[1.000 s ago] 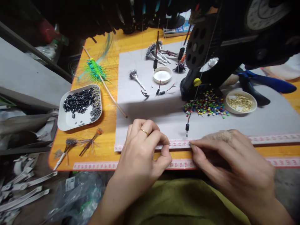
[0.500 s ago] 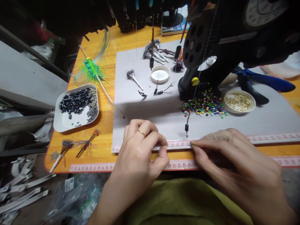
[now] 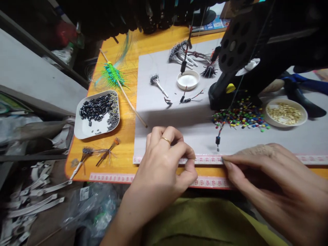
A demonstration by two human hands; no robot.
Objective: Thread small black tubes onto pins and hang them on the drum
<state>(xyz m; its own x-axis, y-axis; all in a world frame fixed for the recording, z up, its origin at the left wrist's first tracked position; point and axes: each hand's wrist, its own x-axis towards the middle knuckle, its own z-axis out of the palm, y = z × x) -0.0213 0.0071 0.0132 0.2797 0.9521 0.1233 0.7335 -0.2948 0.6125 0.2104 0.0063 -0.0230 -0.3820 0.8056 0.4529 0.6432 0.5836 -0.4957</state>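
My left hand (image 3: 164, 165) is closed, thumb and index finger pinched together over the pink-and-white measuring tape (image 3: 208, 159) along the front edge of a pale board. A gold-coloured ring sits on one of its fingers. To its right, my right hand (image 3: 273, 181) pinches with thumb and index fingertips near the number 77, a tan wrap around one finger. Whatever either pinch holds is too fine to make out. Just beyond the fingertips, a small black tube (image 3: 217, 140) with a grey bead below it hangs upright. Behind it lies a heap of colourful ball-head pins (image 3: 241, 116).
A black machine (image 3: 232, 51) stands over the board. Gold pieces fill a round dish (image 3: 304, 120) at right; a white tray (image 3: 83, 134) of black tubes sits left. A stick with green bristles (image 3: 130, 104), a shallow white lid (image 3: 188, 81) and blue-handled pliers (image 3: 311, 85) lie around.
The camera view has swung left, so everything appears further right. Both hands keep their pinches at about the same marks on the tape.
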